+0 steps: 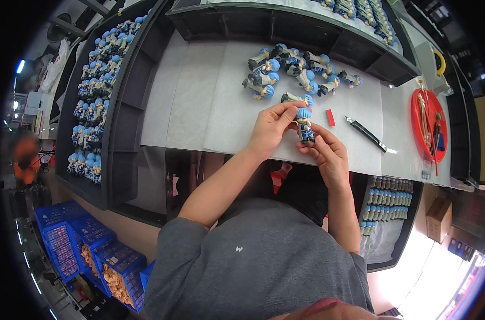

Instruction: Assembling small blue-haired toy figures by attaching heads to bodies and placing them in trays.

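Note:
Between both hands, just above the table's near edge, I hold a small blue-haired figurine upright. My left hand pinches it by the head, with thumb and forefinger closed. The fingers of my right hand close around its lower body from the other side. Right behind it a similar figurine lies on the white sheet. Farther back, several more figurines lie in a loose cluster. To the right of my hands are a small red block and a black craft knife.
Black trays of figurines stand at the left and far side; another tray sits low at the right. A red round dish holds brushes and tools. Blue crates stand on the floor at left. The worktable has a white covering.

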The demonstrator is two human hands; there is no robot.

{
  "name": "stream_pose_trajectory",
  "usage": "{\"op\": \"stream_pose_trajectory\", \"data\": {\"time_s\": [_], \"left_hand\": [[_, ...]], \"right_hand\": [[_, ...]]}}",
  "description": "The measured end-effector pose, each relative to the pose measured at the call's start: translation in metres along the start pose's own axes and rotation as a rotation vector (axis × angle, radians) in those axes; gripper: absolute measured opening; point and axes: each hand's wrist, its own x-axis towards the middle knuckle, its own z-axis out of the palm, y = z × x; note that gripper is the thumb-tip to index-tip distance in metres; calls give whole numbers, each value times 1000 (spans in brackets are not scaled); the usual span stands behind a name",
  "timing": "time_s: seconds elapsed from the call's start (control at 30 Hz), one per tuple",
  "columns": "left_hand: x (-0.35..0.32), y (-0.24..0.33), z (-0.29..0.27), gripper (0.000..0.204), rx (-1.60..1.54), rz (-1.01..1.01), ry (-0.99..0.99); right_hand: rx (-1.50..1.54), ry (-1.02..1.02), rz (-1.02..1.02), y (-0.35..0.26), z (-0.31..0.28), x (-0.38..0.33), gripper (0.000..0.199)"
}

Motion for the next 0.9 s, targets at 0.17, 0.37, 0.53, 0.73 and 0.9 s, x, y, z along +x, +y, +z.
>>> {"op": "stream_pose_trajectory", "data": {"time_s": [0.17,0.37,0.53,0.73,0.9], "left_hand": [[0,-1,-2,28,-1,-6,3],[-1,-1,-2,30,-19,-15,-10],[-6,-2,1,30,171,60,-38],[-6,-1,2,32,177,78,-78],[-5,-3,2,35,103,128,-93]], "right_hand": [[-26,29,-26,1,0,-1,37],[-3,45,-60,2,1,-2,36],[-212,198,-407,26,4,-4,43],[-360,287,-514,25,3,-8,55],[-280,271,-457,24,0,-5,57]]}}
